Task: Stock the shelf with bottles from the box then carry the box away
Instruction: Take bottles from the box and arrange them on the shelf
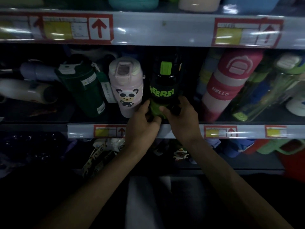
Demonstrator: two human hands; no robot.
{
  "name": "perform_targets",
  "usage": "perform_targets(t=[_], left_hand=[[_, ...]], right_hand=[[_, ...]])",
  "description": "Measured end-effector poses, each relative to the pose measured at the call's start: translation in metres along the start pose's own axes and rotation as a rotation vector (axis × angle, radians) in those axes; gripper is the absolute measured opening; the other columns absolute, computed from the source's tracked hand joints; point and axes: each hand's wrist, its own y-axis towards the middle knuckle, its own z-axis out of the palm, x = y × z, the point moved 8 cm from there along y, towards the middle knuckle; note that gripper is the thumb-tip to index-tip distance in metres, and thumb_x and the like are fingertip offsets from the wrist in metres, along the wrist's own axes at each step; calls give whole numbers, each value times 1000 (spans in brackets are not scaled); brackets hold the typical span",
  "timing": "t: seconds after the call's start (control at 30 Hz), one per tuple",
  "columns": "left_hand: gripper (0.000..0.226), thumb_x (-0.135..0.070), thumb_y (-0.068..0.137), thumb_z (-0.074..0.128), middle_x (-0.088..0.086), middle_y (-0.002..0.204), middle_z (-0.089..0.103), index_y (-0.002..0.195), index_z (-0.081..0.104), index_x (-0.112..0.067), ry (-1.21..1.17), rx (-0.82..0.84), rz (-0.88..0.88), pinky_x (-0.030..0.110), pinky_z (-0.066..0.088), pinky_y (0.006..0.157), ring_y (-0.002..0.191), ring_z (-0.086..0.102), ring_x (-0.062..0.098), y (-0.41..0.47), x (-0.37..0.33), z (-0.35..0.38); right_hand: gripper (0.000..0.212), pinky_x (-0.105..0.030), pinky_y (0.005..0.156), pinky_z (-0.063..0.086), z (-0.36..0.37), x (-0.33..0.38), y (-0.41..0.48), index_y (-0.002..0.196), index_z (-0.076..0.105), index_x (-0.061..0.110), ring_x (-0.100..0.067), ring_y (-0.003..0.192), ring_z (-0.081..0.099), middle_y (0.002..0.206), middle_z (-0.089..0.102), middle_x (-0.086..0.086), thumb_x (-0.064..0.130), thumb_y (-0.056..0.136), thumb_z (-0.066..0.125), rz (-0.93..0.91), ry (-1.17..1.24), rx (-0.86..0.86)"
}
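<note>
A black and green bottle (163, 83) marked "CHEERS!" stands upright on the middle shelf (181, 130), its green base at the shelf's front edge. My left hand (142, 123) grips the base from the left, fingers curled round it. My right hand (181, 118) grips the base from the right, thumb across the green front. To its left stands a pink panda bottle (126, 86), almost touching my left hand. The box is not in view.
A dark green bottle (84, 86) leans left of the panda bottle. A red and white "HELLO" bottle (229, 86) leans on the right, beside a clear green bottle (267, 95). White bottles (24, 91) lie at far left. Shelves above and below hold more goods.
</note>
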Motion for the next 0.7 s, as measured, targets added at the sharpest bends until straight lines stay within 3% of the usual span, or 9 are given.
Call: perform_targets(t=[0.2, 0.43, 0.6, 0.7], left_hand=[[48, -13, 91, 63, -27, 98, 60, 137, 60, -27, -102, -64, -77, 33, 50, 95, 102, 62, 8, 5, 4, -3], [40, -13, 88, 64, -26, 94, 63, 108, 56, -48, -123, -76, -67, 26, 47, 83, 91, 59, -9, 6, 5, -1], [44, -11, 89, 64, -29, 93, 62, 125, 62, -37, -138, -54, -56, 28, 50, 86, 90, 59, -13, 3, 3, -1], [49, -17, 88, 64, -23, 105, 65, 135, 60, -30, -141, -19, -54, 39, 56, 91, 97, 62, -6, 3, 1, -2]], right_hand=[[54, -12, 84, 42, -1, -2, -2, 135, 57, 11, -14, 113, 64, 122, 70, -2, 22, 87, 80, 23, -3, -36], [44, -22, 85, 47, 2, -3, -1, 125, 60, 10, -17, 107, 65, 114, 71, -2, 22, 88, 79, 37, -10, -37], [48, -34, 95, 52, 2, -2, -2, 129, 58, 9, -21, 112, 65, 119, 70, -6, 22, 88, 79, 23, -17, -14], [51, -27, 95, 50, -1, 1, -2, 133, 57, 11, -15, 114, 63, 123, 69, -2, 22, 88, 78, 27, -14, 19]])
